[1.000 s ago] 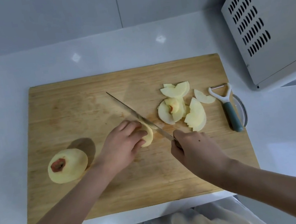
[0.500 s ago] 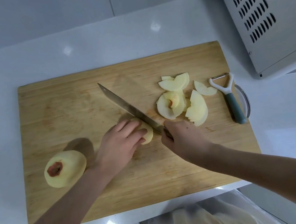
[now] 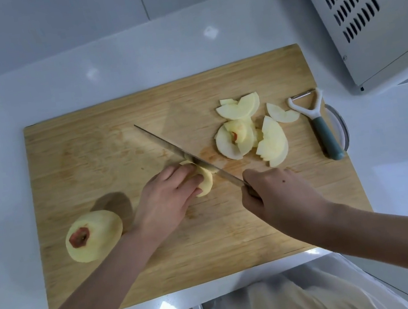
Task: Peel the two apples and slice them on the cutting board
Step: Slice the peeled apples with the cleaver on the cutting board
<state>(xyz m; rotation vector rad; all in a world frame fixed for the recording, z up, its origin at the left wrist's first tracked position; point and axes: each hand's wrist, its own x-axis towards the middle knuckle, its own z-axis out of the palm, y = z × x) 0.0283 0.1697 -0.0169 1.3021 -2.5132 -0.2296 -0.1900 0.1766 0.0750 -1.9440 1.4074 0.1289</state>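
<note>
knife [image 3: 169,146] back edge-down, L hand [image 3: 165,203] holds apple pc [image 3: 205,180]

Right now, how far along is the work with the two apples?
Done: both apples look peeled; the peeler lies aside, and a pile of slices sits on the cutting board. In hand: the left hand holds an apple piece while the right hand grips the knife, blade on it. Left: the whole peeled apple, red skin at one end, is uncut.

We see a peeled apple [image 3: 94,235] near the left edge of the cutting board [image 3: 85,151], an apple piece [image 3: 205,180] mid-board under the knife [image 3: 169,146], and pale slices [image 3: 273,143] heaped toward the right edge.
</note>
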